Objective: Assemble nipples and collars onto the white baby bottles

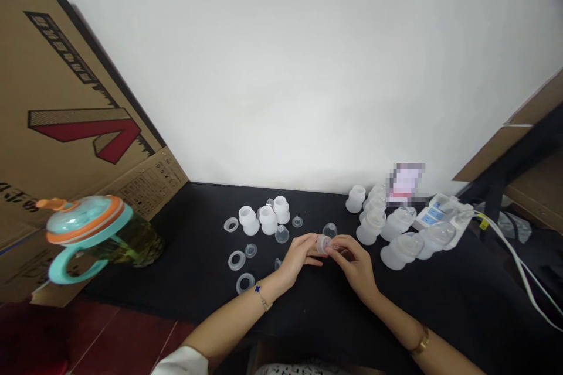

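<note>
1. The fingers (311,245) of the left hand (297,258) and the fingertips (333,251) of the right hand (352,265) come together from both sides, clamped on a small translucent silicone piece (323,244).
2. The piece is held low over the black tabletop (193,228), just beside a clear dome cap (329,230).
3. Its surface looks smooth, so a slack pinch could let it slip and roll among the other parts. Pressing too hard could deform it, as it looks soft.
4. It looks cloudy and thin-walled, and the fingers hide part of its shape.
5. To the left lie clear silicone rings (236,260) and frosted white bottle-shaped pieces (268,218). To the right stands a cluster of frosted bottles with clear domes (402,250).
6. Farther out are a white power strip (440,220), a teal-handled drinking bottle (83,234) and a cardboard box (74,99).
</note>
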`<state>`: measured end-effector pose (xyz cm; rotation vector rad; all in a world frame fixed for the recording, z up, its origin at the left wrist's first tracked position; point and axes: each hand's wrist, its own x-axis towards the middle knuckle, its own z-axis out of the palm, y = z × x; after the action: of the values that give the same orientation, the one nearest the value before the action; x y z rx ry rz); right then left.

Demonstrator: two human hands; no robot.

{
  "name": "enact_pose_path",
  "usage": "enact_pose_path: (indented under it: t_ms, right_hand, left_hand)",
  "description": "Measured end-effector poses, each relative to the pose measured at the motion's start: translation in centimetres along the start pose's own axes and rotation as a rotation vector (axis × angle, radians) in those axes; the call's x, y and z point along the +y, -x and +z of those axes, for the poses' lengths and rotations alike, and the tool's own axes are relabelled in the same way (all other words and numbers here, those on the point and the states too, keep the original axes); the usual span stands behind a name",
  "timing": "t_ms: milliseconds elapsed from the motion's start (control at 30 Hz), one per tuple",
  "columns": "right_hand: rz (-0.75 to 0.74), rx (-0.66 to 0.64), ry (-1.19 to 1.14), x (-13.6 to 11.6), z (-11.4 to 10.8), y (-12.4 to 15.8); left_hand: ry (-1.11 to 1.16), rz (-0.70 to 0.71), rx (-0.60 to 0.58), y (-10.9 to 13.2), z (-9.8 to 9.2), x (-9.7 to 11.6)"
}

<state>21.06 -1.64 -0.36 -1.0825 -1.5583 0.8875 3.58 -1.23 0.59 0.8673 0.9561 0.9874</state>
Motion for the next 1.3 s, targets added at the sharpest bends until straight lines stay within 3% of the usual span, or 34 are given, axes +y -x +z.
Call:
enact_pose_path:
  t_ms: [400,633,867,1300]
  right_hand:
    - [0.036,0.037,0.110,0.3,-0.1,-0.1]
    - [-0.069,-0.106,0.106,0.0,-0.1,-0.1]
    - [-0.122,-0.051,0.085,-0.7,-0.1,0.2]
    - [-0.076,0.027,0.055,0.2,0.0,0.3]
  left_hand:
    - [0.105,-0.019,-0.039,0.0,-0.2,0.1]
    - [0.192,-0.050,-0.013,-0.2,-0.3,-0.1]
    - [0.200,-0.064,-0.019,-0.2,-0.3,-0.3]
    - [0.157,-0.056,-0.082,0.2,-0.1,0.2]
